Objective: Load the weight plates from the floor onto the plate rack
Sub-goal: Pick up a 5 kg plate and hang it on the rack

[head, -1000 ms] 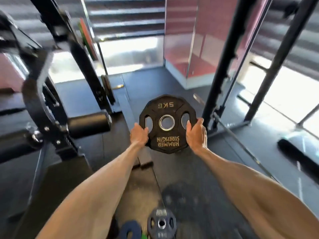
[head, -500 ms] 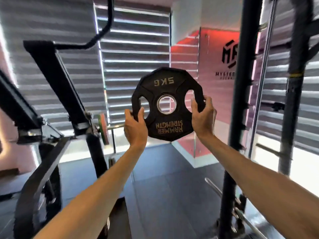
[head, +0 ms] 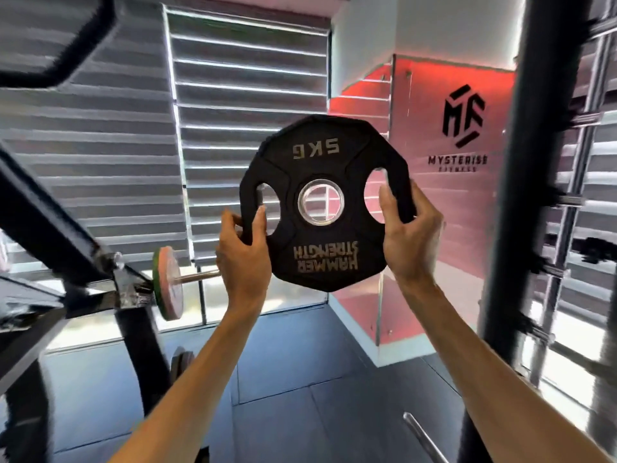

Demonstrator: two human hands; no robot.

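5 kg plate (head: 325, 202) is in the air ahead, my left hand (head: 242, 252) and right hand (head: 409, 235) each gripping its rim at a cutout; not racked yet, peg (head: 200, 275) to its left carries a pink plate (head: 167, 284).

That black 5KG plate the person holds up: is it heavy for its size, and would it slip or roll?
Probably dense: the black plate is marked 5KG and takes both hands. Likely not slippery: the left hand and right hand curl round its rim at cut-out holes, and its matte coating looks rubbery. Its faceted edge should resist rolling.
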